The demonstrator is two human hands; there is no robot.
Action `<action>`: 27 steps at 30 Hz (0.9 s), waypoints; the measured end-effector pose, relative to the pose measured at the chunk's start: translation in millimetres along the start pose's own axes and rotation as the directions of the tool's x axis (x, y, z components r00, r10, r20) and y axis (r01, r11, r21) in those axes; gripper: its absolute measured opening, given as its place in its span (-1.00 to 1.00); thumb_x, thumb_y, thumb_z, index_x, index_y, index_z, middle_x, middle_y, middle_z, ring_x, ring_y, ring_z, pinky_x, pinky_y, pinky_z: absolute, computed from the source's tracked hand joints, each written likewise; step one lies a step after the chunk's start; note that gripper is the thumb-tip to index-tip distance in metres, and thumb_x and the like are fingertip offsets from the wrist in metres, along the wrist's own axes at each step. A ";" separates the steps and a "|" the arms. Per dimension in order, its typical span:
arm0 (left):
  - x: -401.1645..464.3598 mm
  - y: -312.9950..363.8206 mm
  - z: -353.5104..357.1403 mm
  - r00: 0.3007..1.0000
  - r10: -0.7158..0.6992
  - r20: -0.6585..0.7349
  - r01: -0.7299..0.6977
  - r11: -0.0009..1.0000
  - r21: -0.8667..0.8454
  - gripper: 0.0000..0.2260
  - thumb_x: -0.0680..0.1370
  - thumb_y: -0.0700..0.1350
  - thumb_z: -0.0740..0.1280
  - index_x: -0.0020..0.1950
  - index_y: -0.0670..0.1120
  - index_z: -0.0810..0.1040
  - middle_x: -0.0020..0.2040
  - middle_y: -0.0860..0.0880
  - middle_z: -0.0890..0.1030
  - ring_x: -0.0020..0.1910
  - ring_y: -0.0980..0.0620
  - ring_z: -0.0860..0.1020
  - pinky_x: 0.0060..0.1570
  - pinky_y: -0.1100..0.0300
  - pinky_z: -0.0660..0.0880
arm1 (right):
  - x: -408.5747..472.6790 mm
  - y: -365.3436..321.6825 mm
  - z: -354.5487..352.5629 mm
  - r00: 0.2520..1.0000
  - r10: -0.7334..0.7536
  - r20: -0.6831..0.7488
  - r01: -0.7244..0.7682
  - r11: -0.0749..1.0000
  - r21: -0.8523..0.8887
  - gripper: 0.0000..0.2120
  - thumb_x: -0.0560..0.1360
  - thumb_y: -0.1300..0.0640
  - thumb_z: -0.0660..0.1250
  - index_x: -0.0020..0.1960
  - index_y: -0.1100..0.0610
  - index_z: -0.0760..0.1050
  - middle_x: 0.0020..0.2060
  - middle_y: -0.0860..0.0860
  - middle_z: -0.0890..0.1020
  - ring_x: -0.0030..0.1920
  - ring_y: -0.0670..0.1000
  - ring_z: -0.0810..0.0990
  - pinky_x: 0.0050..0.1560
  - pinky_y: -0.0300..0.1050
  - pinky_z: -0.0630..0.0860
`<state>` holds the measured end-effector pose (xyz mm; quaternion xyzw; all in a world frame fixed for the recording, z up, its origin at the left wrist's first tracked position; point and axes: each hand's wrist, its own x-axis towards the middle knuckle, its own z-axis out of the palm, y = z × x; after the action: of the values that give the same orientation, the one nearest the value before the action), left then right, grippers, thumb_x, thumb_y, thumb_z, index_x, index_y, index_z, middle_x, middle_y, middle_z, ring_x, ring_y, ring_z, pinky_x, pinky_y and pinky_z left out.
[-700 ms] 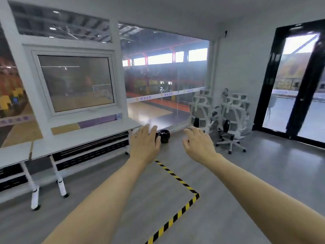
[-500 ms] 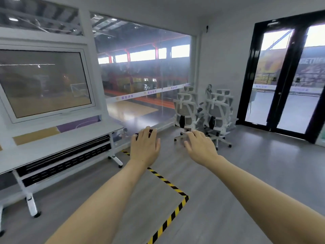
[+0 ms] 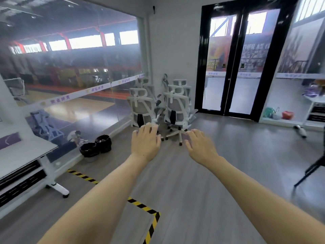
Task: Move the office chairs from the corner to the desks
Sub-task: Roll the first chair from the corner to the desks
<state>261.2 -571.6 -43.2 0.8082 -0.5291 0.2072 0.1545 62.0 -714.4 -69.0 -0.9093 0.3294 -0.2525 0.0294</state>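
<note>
View swings rightward across the room between the earlier frames and the present one. The framed inset window, prominent at upper left earlier, is out of frame, and only the right end of the white desk (image 3: 26, 152) remains at the left edge. The cluster of white office chairs (image 3: 158, 106) shifts from right of centre to centre frame and appears larger and nearer. The black double door (image 3: 241, 60) moves leftward into full view. Two black bins (image 3: 95, 147), the shelf with a red object (image 3: 287, 115) and a black stand leg (image 3: 313, 169) enter the frame. The left hand (image 3: 145, 143) and right hand (image 3: 200, 147) stand wider apart, fingers extended, palms down.
</note>
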 end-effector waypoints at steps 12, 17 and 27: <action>290.5 64.8 213.6 0.996 -0.006 0.089 0.008 1.000 -0.027 -0.60 0.66 0.07 0.08 0.48 0.01 0.35 0.48 -0.03 0.38 0.42 -0.08 0.39 0.31 -0.13 0.37 | 249.1 250.3 94.7 0.995 0.097 -0.003 -0.096 0.995 0.038 -0.62 0.66 -0.01 0.14 0.42 0.09 0.41 0.37 0.02 0.47 0.36 0.10 0.43 0.25 0.08 0.46; 379.5 53.3 276.6 0.994 -0.055 0.090 0.059 0.998 -0.036 -0.61 0.66 0.05 0.09 0.48 0.00 0.35 0.43 -0.01 0.42 0.37 -0.05 0.42 0.28 -0.11 0.39 | 358.6 301.3 144.7 0.998 0.055 0.040 -0.057 0.997 0.059 -0.62 0.66 -0.02 0.14 0.41 0.09 0.40 0.36 0.04 0.46 0.36 0.12 0.43 0.27 0.10 0.46; 565.1 -40.4 440.5 0.969 -0.178 0.172 0.194 0.977 -0.085 -0.60 0.67 0.05 0.03 0.47 0.00 0.36 0.36 -0.03 0.43 0.30 -0.09 0.43 0.22 -0.06 0.37 | 579.0 364.3 290.4 0.995 0.021 0.101 -0.028 0.997 0.068 -0.59 0.63 -0.02 0.25 0.43 0.08 0.42 0.36 0.03 0.48 0.38 0.12 0.45 0.28 0.10 0.49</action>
<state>574.1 -1209.5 -144.4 0.8597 -0.4715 0.0978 0.1702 367.6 -1387.2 -147.3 -0.9152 0.3296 -0.2174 0.0802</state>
